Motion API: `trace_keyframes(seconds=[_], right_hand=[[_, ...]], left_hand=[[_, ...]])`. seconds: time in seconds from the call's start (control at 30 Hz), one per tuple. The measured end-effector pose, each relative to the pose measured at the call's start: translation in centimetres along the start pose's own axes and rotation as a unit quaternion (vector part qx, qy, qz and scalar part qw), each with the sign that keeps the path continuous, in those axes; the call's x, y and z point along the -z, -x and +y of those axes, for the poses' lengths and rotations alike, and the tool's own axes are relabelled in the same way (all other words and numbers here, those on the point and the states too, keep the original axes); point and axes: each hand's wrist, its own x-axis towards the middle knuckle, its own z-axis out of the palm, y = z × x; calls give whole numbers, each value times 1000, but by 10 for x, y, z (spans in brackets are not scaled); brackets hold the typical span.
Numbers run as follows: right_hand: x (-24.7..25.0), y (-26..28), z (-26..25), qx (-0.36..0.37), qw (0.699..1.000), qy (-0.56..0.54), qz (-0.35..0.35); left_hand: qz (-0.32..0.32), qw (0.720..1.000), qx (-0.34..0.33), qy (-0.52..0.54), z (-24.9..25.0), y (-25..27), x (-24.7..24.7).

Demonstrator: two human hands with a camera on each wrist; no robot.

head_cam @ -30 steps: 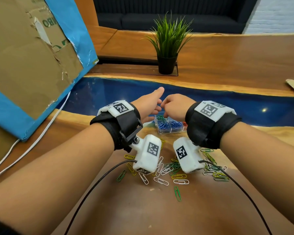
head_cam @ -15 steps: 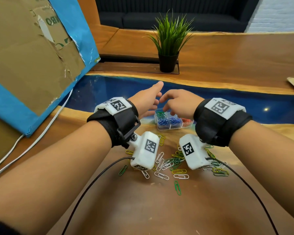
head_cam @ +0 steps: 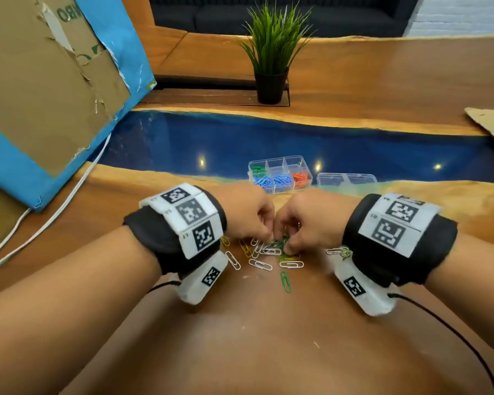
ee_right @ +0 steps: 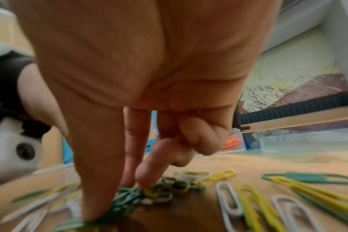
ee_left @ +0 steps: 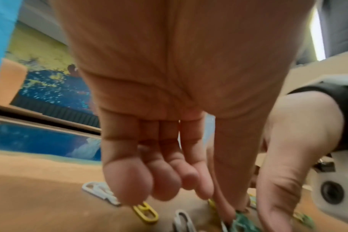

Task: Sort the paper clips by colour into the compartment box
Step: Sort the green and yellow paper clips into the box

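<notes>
The head camera looks down at the table (head_cam: 268, 337); both wrist cameras sit close, sharing its paper clips (head_cam: 271, 252).

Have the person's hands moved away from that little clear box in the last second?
Yes. Both the left hand and right hand have come back from over the compartment box toward the person, down onto the loose clip pile.

Mixed paper clips (head_cam: 268, 256) scattered near clear, part-filled compartment box (head_cam: 280, 173)
</notes>
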Motion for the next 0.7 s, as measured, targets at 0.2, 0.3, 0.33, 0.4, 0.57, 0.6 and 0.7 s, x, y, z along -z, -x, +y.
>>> trace_keyframes(seconds=[0.2,0.3,0.33,0.4,0.57,0.6,0.7], right_hand=[[-1,6,-3,-11,1000,26,13],[1,10,2,-30,999,-4,37],[1,11,5,-40,998,-21,43],[2,14,10,-53,996,-59,51],[4,19,23,-59,985,-147,65],[5,19,26,-64,980,-179,63],[4,22,30,-89,948,-302,41]], left_hand=[[0,999,-5,-41,9,-7,-11],[4,999,-9,-40,10,-11,-12],[3,999,-9,-37,9,-11,-12],[4,999,-10,-32,8,-11,-13],[26,999,-25,-35,12,-12,-15],[29,998,-31,-39,14,-13,-15],[33,997,-38,-61,19,-18,-14]])
